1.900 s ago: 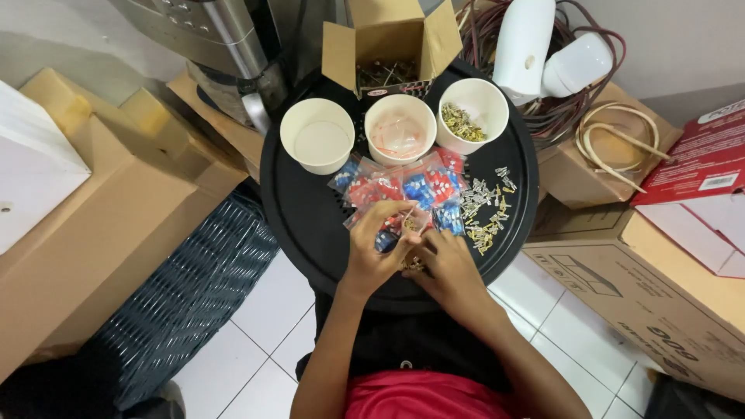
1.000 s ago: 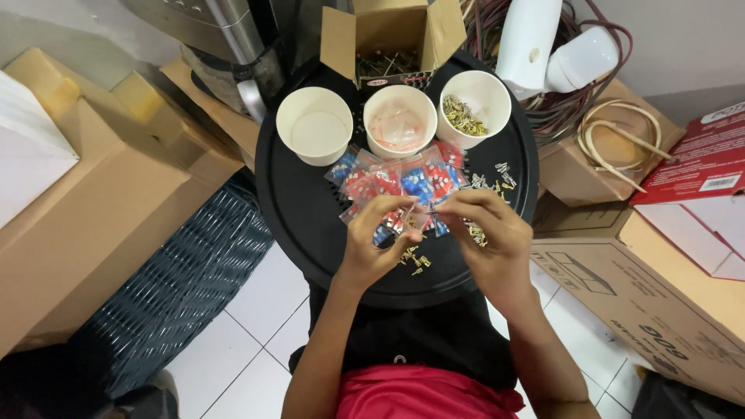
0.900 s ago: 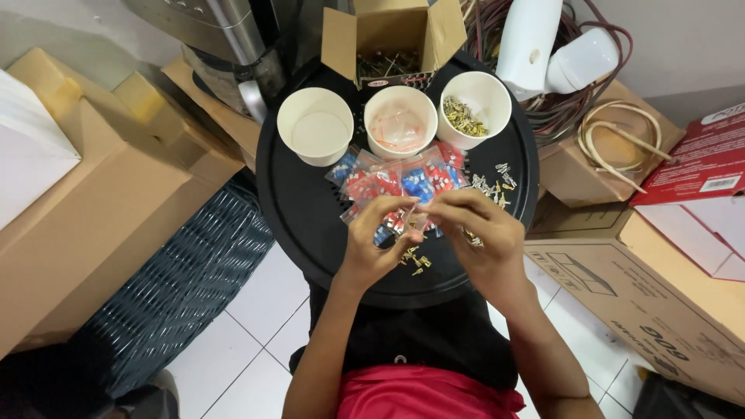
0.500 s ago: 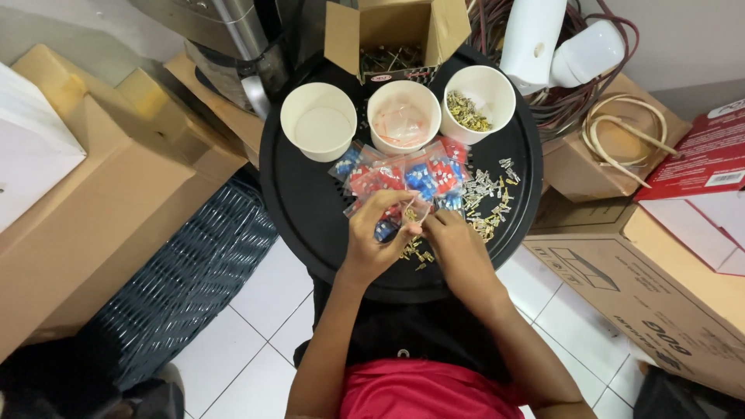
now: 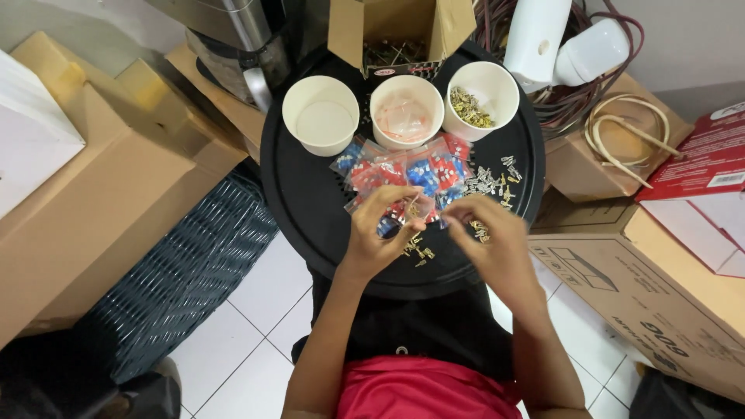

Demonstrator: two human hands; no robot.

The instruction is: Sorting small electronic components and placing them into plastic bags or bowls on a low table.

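small brass-coloured metal terminal [image 5: 414, 203], thin and shiny, pinched in the left hand [image 5: 378, 233], grip of thumb and forefinger clamped on it, just above the middle of the round black counter [image 5: 303, 202]. too small to tell its exact shape. right hand [image 5: 490, 237] held just beside, fingers curled inward, grip drawn together near the left fingertips; could not tell whether anything lay in it.

under and between the hands, a loose scatter of more metal terminals [image 5: 415, 248], glinting on the matte black top. just beyond the fingers, a heap of little clear plastic bags [image 5: 403, 171], crinkled and glossy, filled with red and blue bits. to the right of the heap, a second scatter of silvery terminals [image 5: 493, 180].

along the far edge, three white paper cups in a row, smooth and round: left cup [image 5: 320, 114] bare inside, middle cup [image 5: 407, 111] with clear plastic crumpled in it, right cup [image 5: 483, 95] with a small pile of brassy pieces. behind them, an open brown cardboard box [image 5: 400, 31], flaps up.

around the counter, big corrugated cardboard cartons [image 5: 85, 202], a dark woven basket [image 5: 182, 279], white glossy floor tiles [image 5: 240, 341], coiled cream tubing [image 5: 625, 140] on a box at right.
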